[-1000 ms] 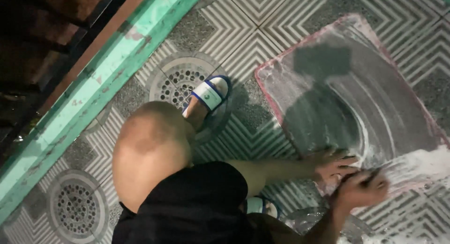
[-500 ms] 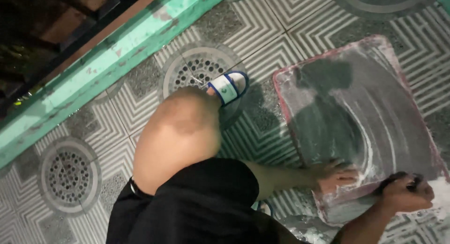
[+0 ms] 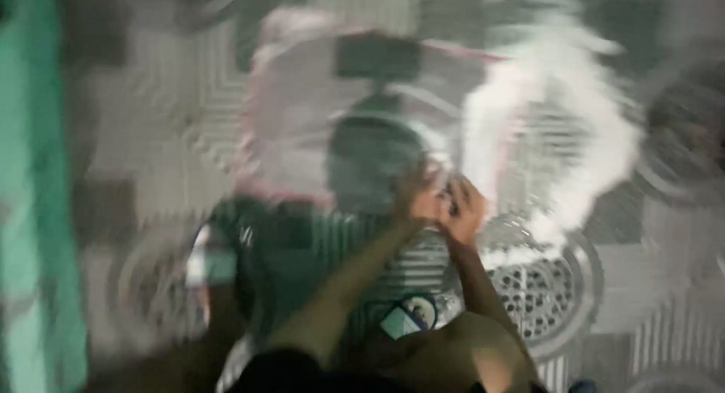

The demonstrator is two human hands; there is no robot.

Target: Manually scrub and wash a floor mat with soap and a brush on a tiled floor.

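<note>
On tiled floor, my left hand (image 3: 417,203) and right hand (image 3: 464,209) press together at the soapy mat (image 3: 317,129) edge; grip indiscernible through blur. Mat judged limp, waterlogged, slippery; hold its rim.

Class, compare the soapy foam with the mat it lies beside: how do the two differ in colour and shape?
The foam is bright white; the mat is grey with a pinkish edge. The foam spreads in a loose curved smear; the mat looks flat and roughly rectangular. Both lie on the patterned tiled floor, blurred by camera motion.

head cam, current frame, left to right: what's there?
Green ledge → pink-edged mat → left hand → right hand, pressed together → white soap foam. The frame is heavily motion-blurred.
</note>
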